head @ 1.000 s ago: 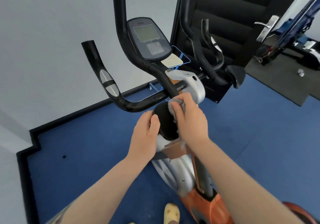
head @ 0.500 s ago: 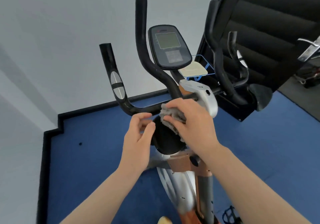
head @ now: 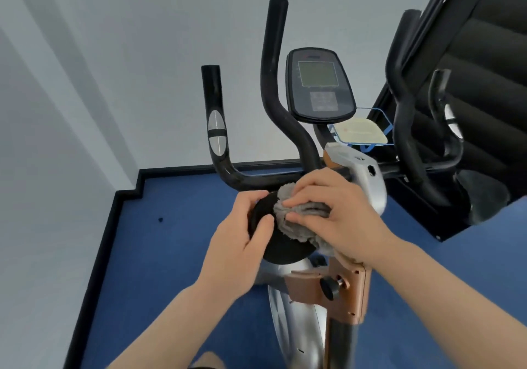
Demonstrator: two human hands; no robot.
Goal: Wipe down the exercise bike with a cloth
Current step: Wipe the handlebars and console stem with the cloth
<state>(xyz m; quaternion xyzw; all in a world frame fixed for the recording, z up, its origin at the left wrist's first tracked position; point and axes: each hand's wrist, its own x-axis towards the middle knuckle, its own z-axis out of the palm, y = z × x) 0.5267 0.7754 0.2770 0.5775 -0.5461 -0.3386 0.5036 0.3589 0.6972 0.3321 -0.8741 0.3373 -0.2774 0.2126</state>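
Mid-frame, right hand (head: 339,214) is bunched around a grey cloth (head: 296,220), pressing it on the bike's black knob (head: 281,247); left hand (head: 239,234) pinches the knob's left edge.

Single view: head-worn wide-angle camera. Position: above and behind exercise bike (head: 328,297), close to it, at arm's reach. Facing: forward and down, over console (head: 320,85) toward grey wall (head: 128,55) beyond bike. Blue floor (head: 171,254) below bike, black door (head: 484,55) right of it. No second view, no overlap.
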